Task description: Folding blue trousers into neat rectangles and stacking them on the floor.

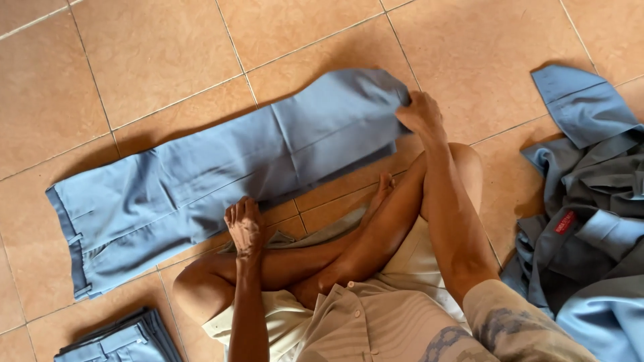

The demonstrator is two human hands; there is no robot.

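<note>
On the tile floor [134,47], your R hand [419,112] pinches the blue trousers' [221,174] hem, L hand [244,224] presses flat mid-leg: mid-fold, next needs hem carried to waistband.

The trousers [221,174] are smooth, matt blue woven cloth. The floor [147,53] is glazed tan tile with a dull sheen. The clothes pile [590,208] at right is matt grey-blue fabric.

Small red rectangular label [565,222] on the grey garment pile [590,201], right side
</note>
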